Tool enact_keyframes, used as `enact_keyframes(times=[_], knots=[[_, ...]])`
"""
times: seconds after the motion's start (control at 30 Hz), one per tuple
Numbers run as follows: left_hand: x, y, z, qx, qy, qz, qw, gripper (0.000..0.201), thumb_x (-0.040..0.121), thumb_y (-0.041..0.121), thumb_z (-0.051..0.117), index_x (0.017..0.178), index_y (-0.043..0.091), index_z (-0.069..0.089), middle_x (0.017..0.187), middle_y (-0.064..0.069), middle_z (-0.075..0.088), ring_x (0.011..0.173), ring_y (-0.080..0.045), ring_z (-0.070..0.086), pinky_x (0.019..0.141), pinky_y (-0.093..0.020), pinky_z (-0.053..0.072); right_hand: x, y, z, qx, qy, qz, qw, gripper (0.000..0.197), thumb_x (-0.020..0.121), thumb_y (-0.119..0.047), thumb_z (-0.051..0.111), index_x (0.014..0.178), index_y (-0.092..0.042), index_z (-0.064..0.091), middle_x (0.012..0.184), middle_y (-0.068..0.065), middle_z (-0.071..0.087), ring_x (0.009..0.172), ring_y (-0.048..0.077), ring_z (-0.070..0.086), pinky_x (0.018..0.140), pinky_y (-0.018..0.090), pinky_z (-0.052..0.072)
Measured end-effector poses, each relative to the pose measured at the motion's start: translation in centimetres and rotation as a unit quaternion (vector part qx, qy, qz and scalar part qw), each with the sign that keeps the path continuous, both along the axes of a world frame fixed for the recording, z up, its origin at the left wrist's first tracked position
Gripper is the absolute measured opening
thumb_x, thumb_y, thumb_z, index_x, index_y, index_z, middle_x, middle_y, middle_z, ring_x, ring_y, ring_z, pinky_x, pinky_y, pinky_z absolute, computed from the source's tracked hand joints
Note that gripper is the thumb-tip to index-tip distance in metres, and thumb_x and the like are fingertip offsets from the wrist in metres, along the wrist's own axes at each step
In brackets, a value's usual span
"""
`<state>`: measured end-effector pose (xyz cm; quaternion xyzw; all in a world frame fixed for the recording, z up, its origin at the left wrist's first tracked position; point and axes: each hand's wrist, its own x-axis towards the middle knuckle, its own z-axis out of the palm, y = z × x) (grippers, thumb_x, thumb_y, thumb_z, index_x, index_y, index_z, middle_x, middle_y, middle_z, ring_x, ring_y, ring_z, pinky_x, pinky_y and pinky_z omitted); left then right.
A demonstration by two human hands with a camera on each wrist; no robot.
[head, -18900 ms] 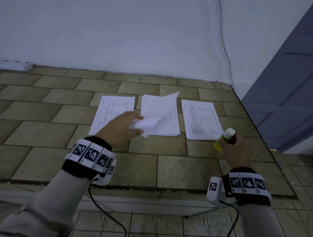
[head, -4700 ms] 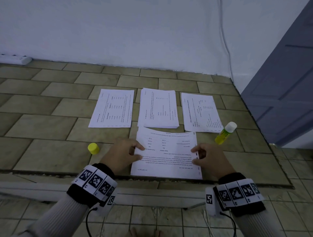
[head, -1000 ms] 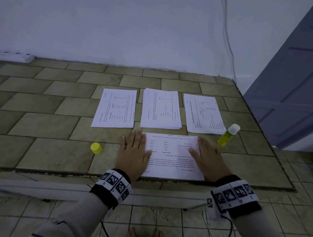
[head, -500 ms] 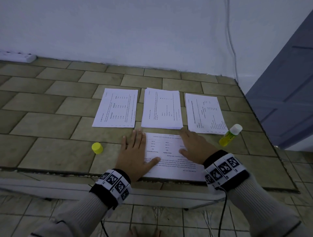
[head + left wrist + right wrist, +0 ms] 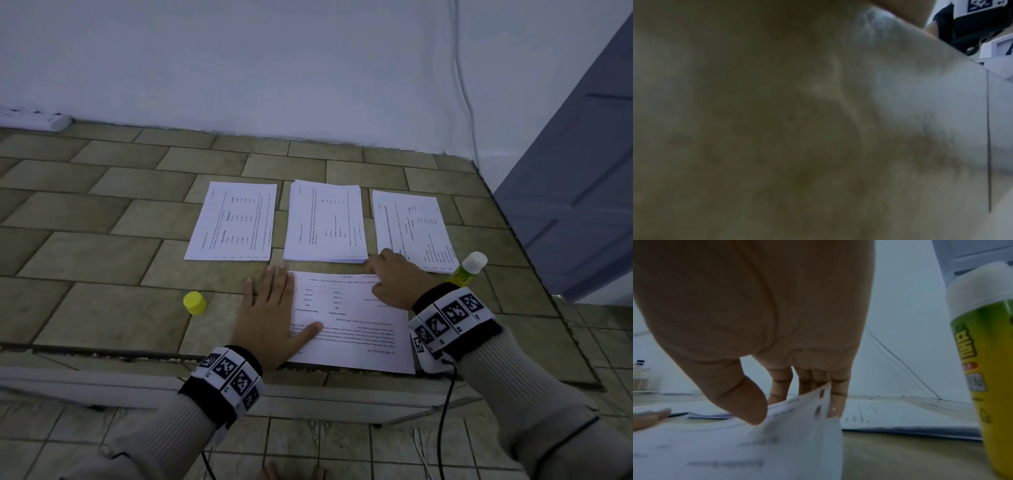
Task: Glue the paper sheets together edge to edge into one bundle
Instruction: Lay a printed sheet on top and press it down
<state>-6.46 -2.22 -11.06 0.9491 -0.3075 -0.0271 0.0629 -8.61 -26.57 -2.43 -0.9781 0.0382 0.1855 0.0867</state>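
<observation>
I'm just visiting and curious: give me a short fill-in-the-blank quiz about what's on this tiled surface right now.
1. Beyond the near sheet, ____ piles of printed paper lie in a row.
2. The left hand lies ____ on the near sheet's left edge.
3. The loose cap is ____ in colour.
4. The glue stick stands to the ____ of the right hand.

Missing words: three; flat; yellow; right

Printed text on the near sheet (image 5: 349, 318) upside down and too small to read, likewise on the three stacks behind. Red-outlined lettering on the glue stick (image 5: 990, 363) label blurred, illegible.
</observation>
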Motion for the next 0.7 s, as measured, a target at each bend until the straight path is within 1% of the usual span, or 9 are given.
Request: enact_keyframes(times=[0.13,0.27,0.3,0.37,0.4,0.43,0.5,0.6,0.7], knots=[[0.0,0.0,-0.1,0.0,-0.002,0.002,1.0,0.112,0.08,0.085,-0.001,0.153,0.002,0.016,0.162,-0.015,0.007,0.149,-0.032,0.004,0.119,-0.057,0.005,0.1,-0.7,0.6,0.004,-0.001,-0.003,1.0,0.02,0.09,-0.014,0.048,0.111,-0.012,0.045,0.109,0.007,0.055,0.096,0.022,0.049,0.082,0.034,0.037],[0.0,0.0,-0.1,0.002,-0.001,0.001,1.0,0.111,0.081,0.085,0.001,0.153,0.001,0.019,0.161,-0.016,0.011,0.149,-0.033,0.009,0.118,-0.059,0.008,-0.1,-1.7,0.9,0.041,-0.014,-0.006,0.999,0.021,0.088,-0.001,0.05,0.101,-0.017,0.044,0.1,0.007,0.06,0.093,0.022,0.056,0.077,0.033,0.044],[0.0,-0.1,-0.1,0.005,0.0,0.001,1.0,0.111,0.082,0.085,0.001,0.152,0.001,0.02,0.161,-0.016,0.013,0.149,-0.033,0.011,0.118,-0.059,0.01,-0.1,-1.9,0.9,0.052,-0.013,-0.005,0.999,0.022,0.087,0.001,0.049,0.095,-0.019,0.045,0.095,0.003,0.058,0.088,0.017,0.055,0.073,0.03,0.045],[0.0,-0.1,-0.1,0.011,0.002,0.002,1.0,0.111,0.082,0.085,0.001,0.152,0.001,0.02,0.161,-0.016,0.012,0.149,-0.033,0.01,0.117,-0.06,0.011,-0.1,-2.3,0.9,0.068,-0.012,-0.006,0.998,0.03,0.087,0.004,0.049,0.081,-0.025,0.047,0.082,-0.009,0.051,0.076,0.003,0.047,0.067,0.02,0.038],[0.0,0.0,0.0,0.012,0.003,0.001,1.0,0.112,0.081,0.085,-0.001,0.153,0.001,0.018,0.161,-0.016,0.01,0.149,-0.033,0.008,0.118,-0.059,0.009,0.0,-2.2,1.0,0.071,-0.012,-0.004,0.997,0.032,0.088,0.004,0.049,0.078,-0.026,0.049,0.078,-0.013,0.046,0.072,0.001,0.043,0.065,0.016,0.034],[0.0,0.0,0.0,0.013,0.004,0.001,1.0,0.113,0.08,0.085,-0.002,0.153,0.002,0.016,0.161,-0.015,0.008,0.149,-0.032,0.006,0.118,-0.059,0.008,-0.1,-2.2,1.2,0.066,-0.01,0.003,0.998,0.029,0.09,0.003,0.049,0.079,-0.023,0.054,0.077,-0.015,0.045,0.073,0.002,0.043,0.064,0.013,0.033],[0.0,0.0,0.1,0.012,0.005,0.0,1.0,0.113,0.079,0.085,-0.003,0.154,0.002,0.014,0.162,-0.015,0.006,0.15,-0.032,0.004,0.119,-0.058,0.005,-0.1,-2.2,1.7,0.054,-0.016,0.024,0.998,0.021,0.092,-0.001,0.051,0.091,-0.015,0.066,0.085,-0.011,0.05,0.083,0.005,0.046,0.067,0.011,0.032],[-0.1,0.0,0.3,0.002,0.006,0.003,1.0,0.111,0.08,0.085,-0.003,0.154,0.002,0.012,0.162,-0.016,0.005,0.15,-0.031,0.003,0.119,-0.056,0.002,-0.4,-2.5,3.0,0.067,-0.042,0.031,0.996,0.018,0.092,-0.004,0.055,0.095,-0.012,0.071,0.094,-0.006,0.055,0.09,0.006,0.049,0.075,0.013,0.034],[-0.2,0.0,0.5,-0.005,0.024,0.007,1.0,0.114,0.076,0.087,-0.009,0.154,0.003,0.0,0.162,-0.015,-0.004,0.15,-0.029,-0.005,0.119,-0.053,-0.003,-0.8,-2.8,5.2,0.076,-0.065,0.041,0.994,0.018,0.09,-0.006,0.059,0.089,-0.018,0.072,0.09,-0.01,0.057,0.082,0.0,0.051,0.064,0.005,0.033]])
